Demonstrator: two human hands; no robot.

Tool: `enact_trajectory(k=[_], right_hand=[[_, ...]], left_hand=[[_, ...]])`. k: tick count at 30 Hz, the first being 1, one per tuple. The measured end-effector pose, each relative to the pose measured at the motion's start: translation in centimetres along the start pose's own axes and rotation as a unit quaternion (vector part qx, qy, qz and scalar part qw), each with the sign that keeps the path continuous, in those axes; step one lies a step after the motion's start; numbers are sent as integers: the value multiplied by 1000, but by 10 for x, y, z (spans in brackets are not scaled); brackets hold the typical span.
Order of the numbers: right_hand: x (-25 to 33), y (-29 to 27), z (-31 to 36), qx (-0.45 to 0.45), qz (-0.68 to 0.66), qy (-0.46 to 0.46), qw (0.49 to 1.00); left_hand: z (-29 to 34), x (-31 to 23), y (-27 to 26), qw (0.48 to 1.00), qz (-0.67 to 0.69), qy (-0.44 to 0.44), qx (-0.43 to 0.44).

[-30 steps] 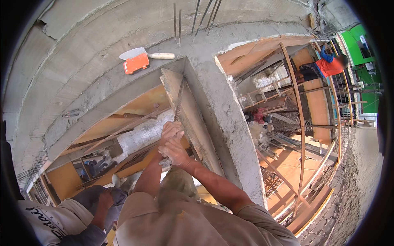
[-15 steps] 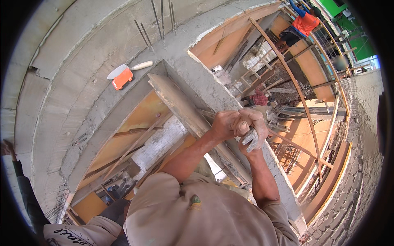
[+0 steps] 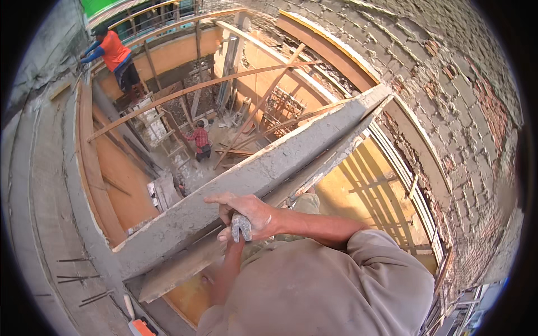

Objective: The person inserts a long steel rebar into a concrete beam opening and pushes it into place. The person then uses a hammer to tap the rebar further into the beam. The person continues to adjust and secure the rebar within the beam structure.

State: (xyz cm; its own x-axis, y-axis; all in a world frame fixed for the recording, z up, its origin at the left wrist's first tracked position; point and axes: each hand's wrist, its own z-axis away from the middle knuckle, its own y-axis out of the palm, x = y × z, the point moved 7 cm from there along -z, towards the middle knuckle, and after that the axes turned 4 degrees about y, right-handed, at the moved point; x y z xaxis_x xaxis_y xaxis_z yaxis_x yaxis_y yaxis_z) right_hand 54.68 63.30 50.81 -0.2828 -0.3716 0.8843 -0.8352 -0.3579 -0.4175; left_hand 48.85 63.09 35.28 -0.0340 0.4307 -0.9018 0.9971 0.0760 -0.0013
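Observation:
In front of my chest, my right hand (image 3: pixel 250 211) is closed on a small grey two-pronged tool (image 3: pixel 241 226) that looks like pincers or a hammer claw. The tool's prongs face me, and its handle is hidden. The index finger of this hand points out to the left. My left forearm (image 3: pixel 226 275) rises from below to the same spot. My left hand is mostly hidden beneath the right hand and the tool, so its grip does not show. Both hands are above a wet grey concrete beam (image 3: pixel 190 231) and a loose wooden board (image 3: pixel 185 269) along its near side.
A trowel (image 3: pixel 129 307) with an orange block (image 3: pixel 142 327) lies at the lower left, near protruding steel rods (image 3: pixel 78 278). Deep framed openings flank the beam. A person in an orange vest (image 3: pixel 114 50) stands far left; another in red plaid (image 3: pixel 200 137) is below. A rough brick wall (image 3: pixel 448 101) rises right.
My view has swung to the right, so the trowel now sits at the lower left edge. The hands were clasped around the tool; now the right index finger is extended and the left hand is mostly covered.

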Motion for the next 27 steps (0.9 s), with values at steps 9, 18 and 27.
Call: enact_trajectory(k=[9, 18, 27], right_hand=[[-50, -123, 148, -314, 158, 163, 922], [-66, -216, 171, -567, 79, 129, 809], [-49, -406, 297, -673, -34, -34, 738]], left_hand=[[-111, -95, 141, 890, 345, -103, 279], [-125, -245, 294, 764, 409, 13, 498], [-167, 187, 442, 894, -164, -109, 402]])
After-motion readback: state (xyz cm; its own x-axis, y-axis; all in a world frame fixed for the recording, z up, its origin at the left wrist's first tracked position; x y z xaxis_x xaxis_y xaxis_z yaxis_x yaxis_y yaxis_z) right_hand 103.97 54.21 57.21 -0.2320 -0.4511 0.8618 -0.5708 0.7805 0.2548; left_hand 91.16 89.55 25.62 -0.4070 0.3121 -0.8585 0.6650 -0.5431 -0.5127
